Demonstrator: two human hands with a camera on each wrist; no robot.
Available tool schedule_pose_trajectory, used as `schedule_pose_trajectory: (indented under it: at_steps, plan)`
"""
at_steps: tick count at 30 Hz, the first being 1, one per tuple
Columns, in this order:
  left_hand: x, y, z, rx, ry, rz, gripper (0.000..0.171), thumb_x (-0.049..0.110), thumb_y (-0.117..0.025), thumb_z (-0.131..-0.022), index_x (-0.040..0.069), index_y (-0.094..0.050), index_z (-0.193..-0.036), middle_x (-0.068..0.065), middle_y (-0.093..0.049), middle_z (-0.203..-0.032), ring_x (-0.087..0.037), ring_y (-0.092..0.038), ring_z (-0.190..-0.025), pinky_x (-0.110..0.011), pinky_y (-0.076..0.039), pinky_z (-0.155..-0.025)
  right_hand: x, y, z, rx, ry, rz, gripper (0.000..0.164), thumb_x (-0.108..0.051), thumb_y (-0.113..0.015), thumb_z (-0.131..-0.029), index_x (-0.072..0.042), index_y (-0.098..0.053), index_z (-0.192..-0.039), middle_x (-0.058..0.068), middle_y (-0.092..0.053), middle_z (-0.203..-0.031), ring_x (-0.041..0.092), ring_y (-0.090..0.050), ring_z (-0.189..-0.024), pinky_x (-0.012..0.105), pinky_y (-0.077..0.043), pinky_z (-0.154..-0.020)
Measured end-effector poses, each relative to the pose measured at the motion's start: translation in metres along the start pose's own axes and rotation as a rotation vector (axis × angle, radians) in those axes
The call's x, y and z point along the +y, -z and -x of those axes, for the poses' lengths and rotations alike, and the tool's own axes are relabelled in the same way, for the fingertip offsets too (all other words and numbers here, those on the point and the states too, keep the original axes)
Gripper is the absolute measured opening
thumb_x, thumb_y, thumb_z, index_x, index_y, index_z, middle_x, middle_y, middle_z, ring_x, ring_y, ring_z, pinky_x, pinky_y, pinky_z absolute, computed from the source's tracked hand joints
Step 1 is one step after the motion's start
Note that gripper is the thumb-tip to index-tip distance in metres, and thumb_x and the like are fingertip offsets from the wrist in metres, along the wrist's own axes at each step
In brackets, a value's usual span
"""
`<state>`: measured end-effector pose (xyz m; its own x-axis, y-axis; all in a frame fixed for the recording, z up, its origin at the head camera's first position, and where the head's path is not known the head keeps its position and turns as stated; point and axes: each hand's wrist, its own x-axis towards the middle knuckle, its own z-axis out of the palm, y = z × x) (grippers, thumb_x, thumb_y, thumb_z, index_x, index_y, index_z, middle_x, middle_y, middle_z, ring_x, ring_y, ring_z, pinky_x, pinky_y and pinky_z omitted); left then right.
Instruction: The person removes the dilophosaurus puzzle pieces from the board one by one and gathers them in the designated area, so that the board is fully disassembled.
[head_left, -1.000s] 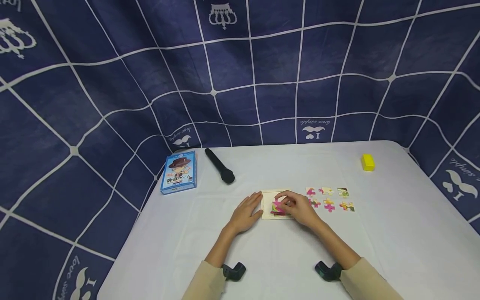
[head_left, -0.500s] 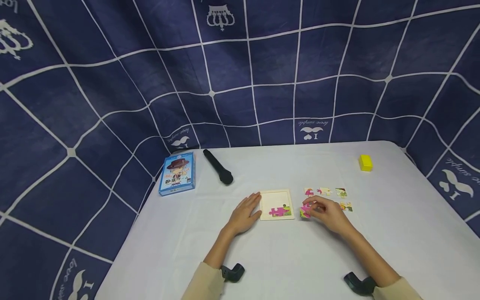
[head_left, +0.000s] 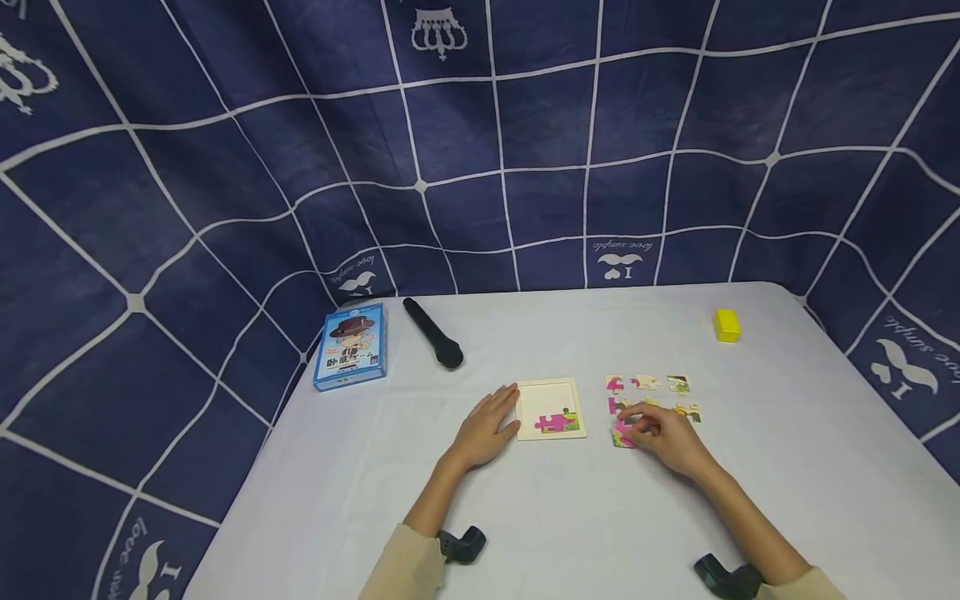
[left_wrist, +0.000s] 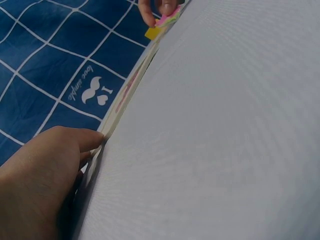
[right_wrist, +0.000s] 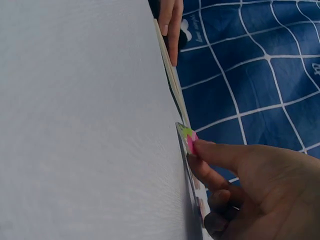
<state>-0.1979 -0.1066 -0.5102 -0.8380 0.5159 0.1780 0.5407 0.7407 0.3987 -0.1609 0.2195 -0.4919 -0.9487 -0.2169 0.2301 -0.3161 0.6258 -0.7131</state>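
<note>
My left hand point(head_left: 483, 429) lies flat at the left edge of a pale puzzle frame point(head_left: 551, 383), its fingers straight and touching the rim. Joined pink and green pieces point(head_left: 558, 421) sit in the frame's lower right corner. To the right of the frame, my right hand point(head_left: 670, 435) pinches a pink and green puzzle piece point(right_wrist: 190, 137) between thumb and finger, just over the table. Loose puzzle pieces point(head_left: 645, 382) lie in two rows beyond that hand, which partly hides the nearer row. The left wrist view shows my left thumb point(left_wrist: 90, 139) against the frame's edge.
A blue card game box point(head_left: 350, 346) and a black microphone point(head_left: 435, 333) lie at the back left of the white table point(head_left: 525, 533). A yellow block point(head_left: 726, 325) stands at the back right. A dark blue checked curtain point(head_left: 480, 150) hangs behind.
My right hand has moved right, from over the puzzle frame to beside the loose pieces, carrying the pink and green puzzle piece. The left hand has stayed at the frame's edge.
</note>
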Motion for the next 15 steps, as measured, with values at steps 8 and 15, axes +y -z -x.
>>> schedule_pose_trajectory:
  at_steps: [8,15]
  plan:
    - [0.0001,0.0017,-0.0008,-0.004,0.006,0.011,0.056,0.031,-0.044,-0.096,0.003,-0.031,-0.143,-0.005,-0.026,-0.15,-0.019,-0.02,-0.137,-0.033,-0.013,-0.112,0.0013,-0.0025,-0.0004,0.017,0.028,0.064,0.023,-0.007,-0.073,-0.077,-0.013,-0.067,-0.098,-0.01,-0.057,-0.067,0.005,-0.037,-0.053,0.022,-0.03,-0.046]
    - [-0.0003,0.0004,-0.0006,0.002,-0.001,0.017,0.056,0.03,-0.045,-0.096,0.003,-0.032,-0.142,-0.006,-0.027,-0.149,-0.02,-0.021,-0.137,-0.034,-0.014,-0.112,0.0043,-0.0056,0.0002,0.025,0.044,0.119,0.018,-0.004,-0.072,-0.077,-0.011,-0.069,-0.093,-0.005,-0.06,-0.077,0.009,-0.048,-0.067,0.021,-0.037,-0.06]
